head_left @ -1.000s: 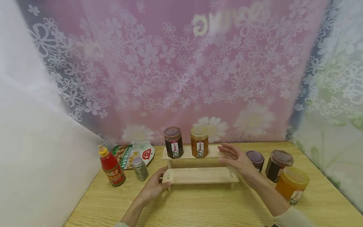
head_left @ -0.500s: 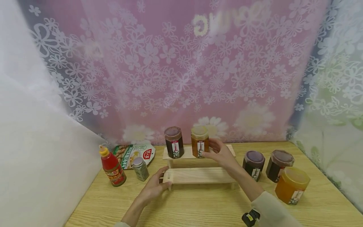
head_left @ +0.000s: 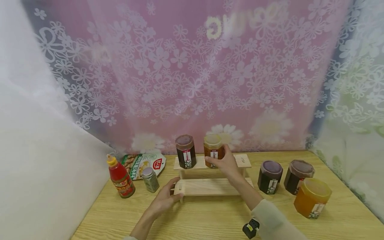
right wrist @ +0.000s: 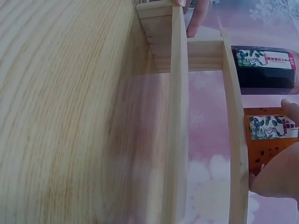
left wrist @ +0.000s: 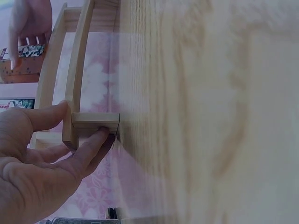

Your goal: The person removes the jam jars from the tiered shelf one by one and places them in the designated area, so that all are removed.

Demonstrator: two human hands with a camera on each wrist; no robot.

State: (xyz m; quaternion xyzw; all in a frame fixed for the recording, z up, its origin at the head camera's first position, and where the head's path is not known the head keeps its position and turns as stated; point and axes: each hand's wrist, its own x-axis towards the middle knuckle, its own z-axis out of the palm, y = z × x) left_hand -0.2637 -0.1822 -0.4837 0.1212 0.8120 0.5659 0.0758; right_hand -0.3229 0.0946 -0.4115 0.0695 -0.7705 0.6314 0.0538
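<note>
A two-step wooden rack point(head_left: 207, 187) stands on the table. My left hand point(head_left: 165, 197) grips the left end of its lower step; in the left wrist view the thumb presses the board's front edge and fingers point(left wrist: 96, 144) reach underneath around the leg. On the upper step sit a dark jam jar point(head_left: 186, 152) and, to its right, an amber jar point(head_left: 212, 150) with a yellow lid. My right hand point(head_left: 225, 163) holds the amber jar from its right side, thumb across the front. In the right wrist view the amber jar point(right wrist: 266, 147) stands upright on the upper board.
Right of the rack stand two dark jars point(head_left: 270, 177) point(head_left: 297, 176) and a larger amber jar point(head_left: 312, 198). To the left are a red sauce bottle point(head_left: 121, 178), a small spice jar point(head_left: 150, 180) and a green-white food pouch point(head_left: 144, 164). A floral curtain point(head_left: 192, 73) hangs behind.
My right hand has moved left from the rack's right end to the amber jar and taken hold of it. The left hand keeps its grip on the rack.
</note>
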